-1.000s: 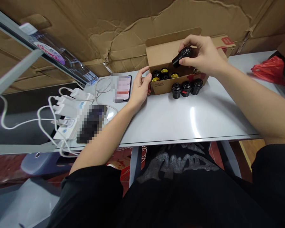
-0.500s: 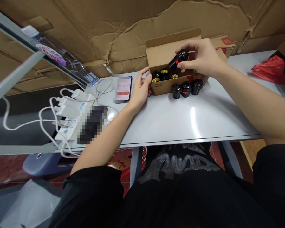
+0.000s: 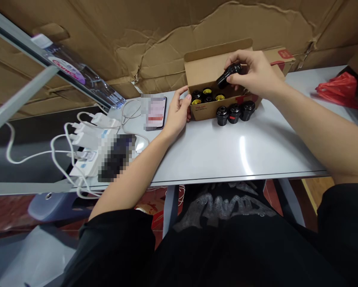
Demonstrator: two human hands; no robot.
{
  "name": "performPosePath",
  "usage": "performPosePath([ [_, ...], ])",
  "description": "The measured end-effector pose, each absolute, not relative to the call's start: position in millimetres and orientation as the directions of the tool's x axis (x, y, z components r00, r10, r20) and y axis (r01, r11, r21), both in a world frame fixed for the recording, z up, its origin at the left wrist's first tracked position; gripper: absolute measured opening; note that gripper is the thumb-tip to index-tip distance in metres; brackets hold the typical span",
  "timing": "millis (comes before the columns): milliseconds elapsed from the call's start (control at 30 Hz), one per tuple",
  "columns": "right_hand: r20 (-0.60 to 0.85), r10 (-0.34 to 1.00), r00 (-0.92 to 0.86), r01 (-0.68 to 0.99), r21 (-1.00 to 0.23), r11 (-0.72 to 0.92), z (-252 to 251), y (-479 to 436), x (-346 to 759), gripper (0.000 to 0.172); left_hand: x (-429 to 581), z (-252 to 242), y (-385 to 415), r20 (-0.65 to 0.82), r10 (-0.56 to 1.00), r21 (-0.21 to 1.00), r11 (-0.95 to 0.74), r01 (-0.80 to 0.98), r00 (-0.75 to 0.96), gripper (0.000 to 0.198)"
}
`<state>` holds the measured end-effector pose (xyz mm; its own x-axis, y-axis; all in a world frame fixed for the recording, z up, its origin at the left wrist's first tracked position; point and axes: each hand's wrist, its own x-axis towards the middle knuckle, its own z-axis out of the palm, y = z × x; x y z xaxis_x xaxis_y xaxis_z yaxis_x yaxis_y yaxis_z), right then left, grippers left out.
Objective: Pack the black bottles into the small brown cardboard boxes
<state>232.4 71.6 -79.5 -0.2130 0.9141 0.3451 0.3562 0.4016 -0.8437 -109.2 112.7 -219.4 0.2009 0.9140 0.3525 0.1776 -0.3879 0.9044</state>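
Pinching a black lamp socket (image 3: 229,75) in a narrow grip, the right hand (image 3: 255,73) holds it above an open cardboard box (image 3: 214,59) at twelve o'clock on the white surface (image 3: 226,155). The left hand (image 3: 179,111), grip wide, braces the box's side, steadying it; three upright sockets (image 3: 234,113) stand at its six o'clock.

Torn cardboard (image 3: 167,44) covers the wall behind the white table (image 3: 226,155).

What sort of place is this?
Probably a small workshop or packing bench: black lamp sockets stand by an open cardboard box, torn cardboard covers the wall, and white chargers sit on the table.
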Motion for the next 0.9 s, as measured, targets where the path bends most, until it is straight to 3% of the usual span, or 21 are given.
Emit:
performPosePath([
  [167,0.314,0.929,-0.197,0.305,-0.881,0.362,-80,71,231,0.055,-111,-227,118,0.378,0.904,0.894,-0.412,0.174,0.200,0.097],
  [400,0.294,0.931,-0.217,0.287,-0.892,0.348,-81,69,230,0.052,-111,-225,117,0.373,0.905,0.897,-0.408,0.169,0.204,0.096],
  [600,0.325,0.931,-0.166,0.245,-0.901,0.358,-83,74,229,0.063,-104,-210,101,0.364,0.910,0.909,-0.393,0.137,0.198,0.095],
  [900,0.344,0.921,-0.184,0.291,-0.876,0.385,-81,72,230,0.047,-102,-206,98,0.347,0.922,0.922,-0.369,0.121,0.171,0.098],
])
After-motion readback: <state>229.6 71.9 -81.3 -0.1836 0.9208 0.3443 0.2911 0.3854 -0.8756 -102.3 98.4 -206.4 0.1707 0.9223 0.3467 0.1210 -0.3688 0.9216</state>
